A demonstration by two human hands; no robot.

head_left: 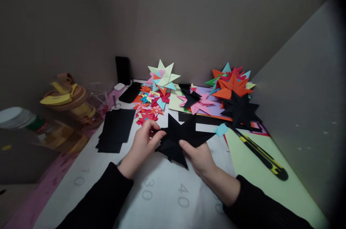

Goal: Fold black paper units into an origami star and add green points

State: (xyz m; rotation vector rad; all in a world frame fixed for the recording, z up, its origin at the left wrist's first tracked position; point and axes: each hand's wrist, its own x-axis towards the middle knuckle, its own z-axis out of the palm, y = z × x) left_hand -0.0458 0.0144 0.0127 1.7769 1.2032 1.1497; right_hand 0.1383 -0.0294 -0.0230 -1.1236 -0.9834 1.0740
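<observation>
A black folded-paper star is held up above the white numbered sheet. My left hand pinches the star's left side between thumb and index finger. At the star's lower right, my right hand grips it with the thumb on top; the other fingers are hidden underneath. Just past its right point is a small light-blue paper piece. To the left lies a stack of black paper rectangles.
Colourful paper stars and a pile of larger stars stand at the back. A yellow-black utility knife rests on pale green paper at right. Left are a bottle, a lidded cup, scissors and a phone.
</observation>
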